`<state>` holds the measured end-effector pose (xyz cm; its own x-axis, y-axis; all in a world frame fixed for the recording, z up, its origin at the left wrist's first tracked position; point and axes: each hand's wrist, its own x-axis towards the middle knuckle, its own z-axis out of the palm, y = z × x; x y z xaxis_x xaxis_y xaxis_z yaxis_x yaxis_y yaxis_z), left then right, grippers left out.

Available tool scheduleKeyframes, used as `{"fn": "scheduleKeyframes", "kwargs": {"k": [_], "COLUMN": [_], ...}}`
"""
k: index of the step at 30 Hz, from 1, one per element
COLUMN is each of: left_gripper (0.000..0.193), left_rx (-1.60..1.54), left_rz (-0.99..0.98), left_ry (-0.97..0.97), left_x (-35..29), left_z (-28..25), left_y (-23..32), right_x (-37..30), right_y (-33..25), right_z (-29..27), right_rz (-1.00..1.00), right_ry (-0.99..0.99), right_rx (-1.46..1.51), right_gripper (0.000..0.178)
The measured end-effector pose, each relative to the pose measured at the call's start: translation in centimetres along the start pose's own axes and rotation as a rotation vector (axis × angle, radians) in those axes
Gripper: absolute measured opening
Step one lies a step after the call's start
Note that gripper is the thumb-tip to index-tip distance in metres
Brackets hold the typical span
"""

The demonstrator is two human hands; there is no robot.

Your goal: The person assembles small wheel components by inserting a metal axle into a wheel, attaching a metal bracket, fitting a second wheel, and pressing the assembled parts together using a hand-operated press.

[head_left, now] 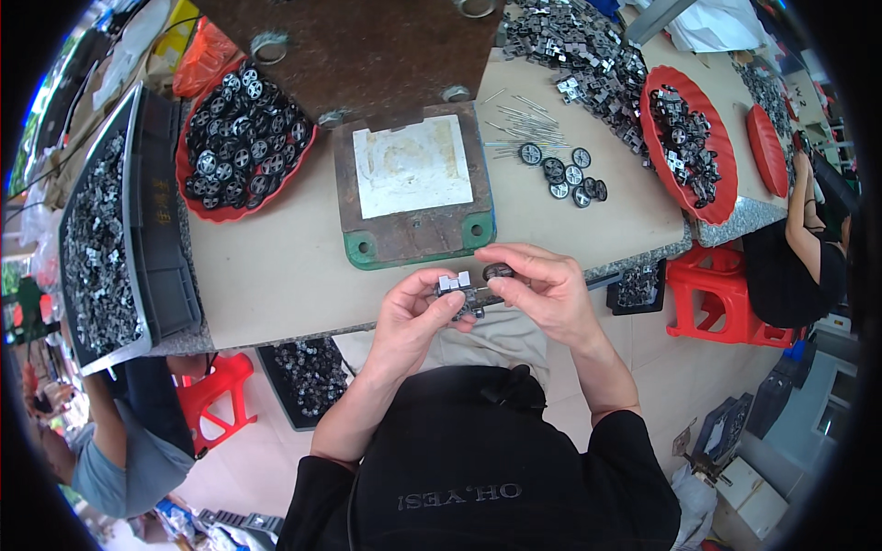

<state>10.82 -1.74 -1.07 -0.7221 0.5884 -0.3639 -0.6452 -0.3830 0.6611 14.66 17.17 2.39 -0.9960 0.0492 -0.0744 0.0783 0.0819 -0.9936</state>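
Observation:
My left hand (409,317) pinches a small silver-and-black toy chassis piece (454,283) between thumb and fingers, just over the table's front edge. Beside it, my right hand (549,296) grips a small black toy wheel (497,272) between thumb and fingertips. A thin metal pin seems to show between the two parts, but whether the wheel is joined to it I cannot tell. Several loose toy wheels (555,170) lie on the table to the right, near a scatter of thin metal pins (525,121).
A metal press base (413,237) with a white pad (413,170) stands ahead. Red trays hold wheels at left (220,215) and small parts at right (723,174). A grey bin (170,298) of parts sits far left. Other people sit at both sides.

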Motion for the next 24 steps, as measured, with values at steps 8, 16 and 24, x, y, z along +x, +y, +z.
{"fn": "scheduleKeyframes", "kwargs": {"k": [8,16,24], "left_gripper": [0.02,0.016,0.019], "left_rx": [0.001,0.023,0.069], "left_rz": [0.033,0.044,0.201], "left_ry": [0.001,0.01,0.007], "left_x": [-0.2,-0.1,-0.1], "left_z": [-0.2,0.1,0.1], "left_y": [0.0,0.2,-0.3], "right_x": [0.0,-0.4,-0.8], "right_y": [0.5,0.8,0.6], "right_z": [0.1,1.0,1.9], "right_rz": [0.038,-0.024,-0.007], "right_ry": [-0.013,-0.038,0.018], "right_rx": [0.052,-0.023,0.02], "right_gripper": [0.033,0.033,0.032]}}
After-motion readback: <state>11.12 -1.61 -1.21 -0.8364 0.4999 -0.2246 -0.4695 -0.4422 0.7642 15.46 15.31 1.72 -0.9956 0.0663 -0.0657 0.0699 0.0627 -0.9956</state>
